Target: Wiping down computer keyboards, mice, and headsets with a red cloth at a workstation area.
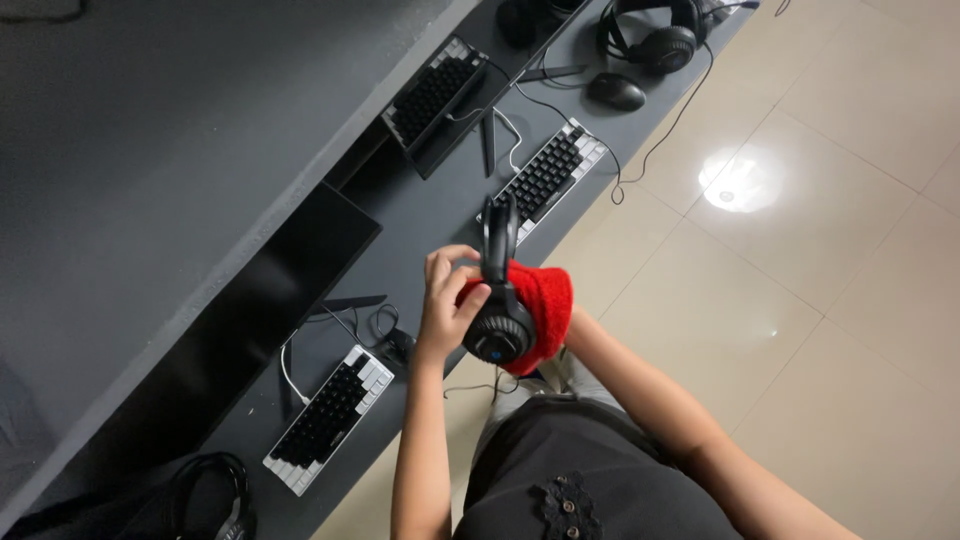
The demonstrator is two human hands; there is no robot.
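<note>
Now, on the left, my left hand (447,300) is clamped on the black over-ear headset (500,300), fingers wrapped over the round ear cup and thumb by the headband, so the headset hangs in the air just off the near edge of the long dark grey counter (420,215). To wipe well, I judge I should keep that hold firm and turn the cup slowly, so each part of the padding meets the cloth. On the right, the red knitted cloth (542,305) is pressed against the far side of the cup; my right hand is hidden under it, so I cannot tell whether it is closed, only that the forearm leads into the cloth. Short strokes from the cup's middle outward should serve best, I think. The thin cable below the headset hangs loose; I would keep it clear of the black-and-white keyboard (330,418) at the counter's near end.
</note>
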